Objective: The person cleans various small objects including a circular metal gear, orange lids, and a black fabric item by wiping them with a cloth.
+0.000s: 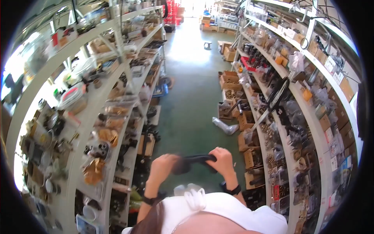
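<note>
A black, curved, band-like object with thicker, rounded ends spans the space between my hands, in front of my chest and above the aisle floor. Its left part is smeared by motion, so its exact kind does not show. My left hand is closed on its left end. At the other end, my right hand grips it with the fingers curled over the top. Both wrists carry a black band.
White metal shelving crowded with parts and bags lines the left. More loaded shelving runs along the right, with open cardboard boxes at its foot. A plastic-wrapped piece lies on the green floor. Farther off stands a small stool.
</note>
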Demonstrator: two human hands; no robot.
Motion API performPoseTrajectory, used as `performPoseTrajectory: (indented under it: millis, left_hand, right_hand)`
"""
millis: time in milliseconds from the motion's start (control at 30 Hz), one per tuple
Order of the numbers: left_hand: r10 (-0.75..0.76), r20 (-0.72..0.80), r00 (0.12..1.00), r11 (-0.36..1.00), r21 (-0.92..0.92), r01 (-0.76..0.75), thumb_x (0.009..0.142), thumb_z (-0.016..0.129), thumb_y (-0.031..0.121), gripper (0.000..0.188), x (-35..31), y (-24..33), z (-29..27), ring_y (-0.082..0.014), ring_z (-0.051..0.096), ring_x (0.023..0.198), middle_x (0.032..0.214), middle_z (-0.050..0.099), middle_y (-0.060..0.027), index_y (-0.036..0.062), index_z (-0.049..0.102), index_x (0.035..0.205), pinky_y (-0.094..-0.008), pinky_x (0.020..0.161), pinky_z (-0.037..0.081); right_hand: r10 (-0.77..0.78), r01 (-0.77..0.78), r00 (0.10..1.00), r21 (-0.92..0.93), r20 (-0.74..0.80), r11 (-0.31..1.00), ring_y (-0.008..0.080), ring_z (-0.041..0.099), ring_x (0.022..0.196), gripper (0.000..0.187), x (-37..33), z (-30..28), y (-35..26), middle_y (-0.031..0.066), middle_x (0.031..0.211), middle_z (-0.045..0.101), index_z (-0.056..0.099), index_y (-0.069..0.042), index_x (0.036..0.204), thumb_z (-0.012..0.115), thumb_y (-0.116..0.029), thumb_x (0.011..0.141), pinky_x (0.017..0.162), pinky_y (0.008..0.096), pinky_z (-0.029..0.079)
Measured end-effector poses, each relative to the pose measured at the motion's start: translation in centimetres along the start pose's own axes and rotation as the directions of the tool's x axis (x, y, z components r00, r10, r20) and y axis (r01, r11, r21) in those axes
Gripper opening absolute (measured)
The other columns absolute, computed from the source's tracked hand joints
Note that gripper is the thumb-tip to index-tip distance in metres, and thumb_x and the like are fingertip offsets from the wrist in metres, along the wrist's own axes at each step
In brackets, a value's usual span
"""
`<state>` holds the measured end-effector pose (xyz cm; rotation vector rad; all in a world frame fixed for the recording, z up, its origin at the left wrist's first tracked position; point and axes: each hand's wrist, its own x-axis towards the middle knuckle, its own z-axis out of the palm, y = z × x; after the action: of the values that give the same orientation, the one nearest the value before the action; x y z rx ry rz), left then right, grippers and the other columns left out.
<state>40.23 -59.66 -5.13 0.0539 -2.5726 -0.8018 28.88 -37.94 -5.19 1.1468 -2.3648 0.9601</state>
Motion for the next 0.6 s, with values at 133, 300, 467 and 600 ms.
performPoseTrajectory:
  millis: [133, 300, 467, 600]
  left_hand:
    - [-0.044, 0.072, 0.996, 0.999, -0.01, 0.045, 0.074, 0.057, 0.003, 0.015, 2.9, -1.7, -1.0, -0.0264, 0.06, 0.067, 0.073, 0.062, -0.0107, 0.0047, 0.061, 0.088, -0.0316, 0.06, 0.046]
    - [-0.099, -0.011, 0.995, 0.995, -0.002, 0.099, 0.074, 0.058, 0.004, 0.015, 7.5, -3.2, 2.2, -0.027, 0.06, 0.068, 0.074, 0.061, -0.0119, 0.0056, 0.062, 0.089, -0.0318, 0.06, 0.046]
    - [-0.204, -0.089, 0.975, 0.978, 0.025, 0.207, 0.077, 0.054, 0.008, 0.019, 12.6, -3.6, 7.2, -0.0281, 0.058, 0.067, 0.072, 0.061, -0.0095, 0.0113, 0.06, 0.094, -0.0359, 0.06, 0.045]
    - [-0.266, -0.032, 0.964, 0.964, -0.021, 0.265, 0.078, 0.054, 0.009, 0.017, 17.4, -2.3, 9.4, -0.0272, 0.059, 0.072, 0.077, 0.062, -0.0096, 0.0114, 0.06, 0.093, -0.0351, 0.062, 0.045]
  right_hand:
    - [0.078, -0.082, 0.994, 0.056, 0.075, 0.995, 0.0257, 0.054, 0.066, 0.021, 2.4, 0.5, 0.1, 0.0063, 0.067, 0.052, 0.057, -0.01, 0.07, 0.072, -0.019, 0.059, 0.058, 0.0349, 0.044]
    - [0.096, -0.119, 0.985, 0.155, 0.145, 0.981, 0.0265, 0.054, 0.067, 0.022, 6.1, 2.4, 5.1, 0.0076, 0.068, 0.053, 0.056, -0.007, 0.068, 0.07, -0.024, 0.063, 0.059, 0.0356, 0.044]
    - [0.078, -0.104, 0.979, 0.13, 0.188, 0.986, 0.0246, 0.056, 0.065, 0.026, 10.9, 3.3, 12.1, 0.0059, 0.066, 0.055, 0.057, -0.007, 0.067, 0.073, -0.026, 0.061, 0.06, 0.0334, 0.046]
    - [0.125, -0.165, 0.95, 0.122, 0.286, 0.979, 0.0247, 0.057, 0.066, 0.027, 15.6, 1.7, 16.7, 0.0059, 0.068, 0.056, 0.057, -0.007, 0.07, 0.074, -0.026, 0.061, 0.06, 0.0331, 0.046]
